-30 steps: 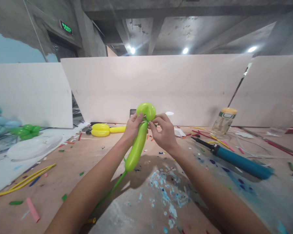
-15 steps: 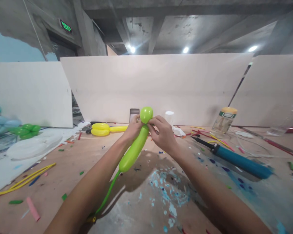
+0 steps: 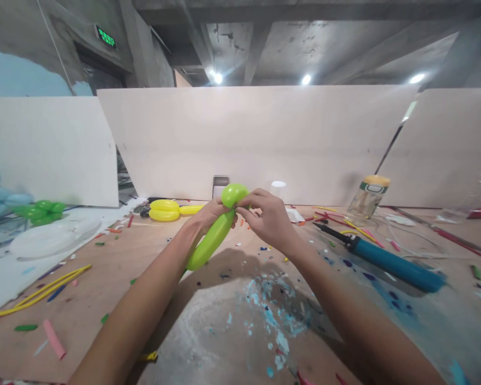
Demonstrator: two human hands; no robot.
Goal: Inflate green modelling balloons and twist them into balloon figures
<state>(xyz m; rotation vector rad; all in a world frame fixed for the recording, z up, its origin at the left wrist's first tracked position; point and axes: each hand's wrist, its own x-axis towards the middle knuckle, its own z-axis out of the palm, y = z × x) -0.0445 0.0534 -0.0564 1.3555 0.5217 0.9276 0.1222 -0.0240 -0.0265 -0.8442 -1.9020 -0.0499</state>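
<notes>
We hold the green balloon (image 3: 211, 241) above the tabletop (image 3: 100, 283), toward its far edge, our left hand (image 3: 210, 212) gripping it beside the joint and our right hand (image 3: 269, 216) pinching at that joint, where excess twisting could burst the skin and a slackened grip could let the segments unwind.

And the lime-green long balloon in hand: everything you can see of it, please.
The lime-green, glossy, latex-looking balloon is inflated: a rounded bulb on top, a longer, smooth, sausage-shaped section below, meeting at a narrow, mostly hidden neck. It slants from the bulb down toward the person's left, held over the brown, littered tabletop. The left grip holds it near the neck from its left side; the right grip pinches there too. Whether its lower end touches the left forearm is unclear.
</notes>
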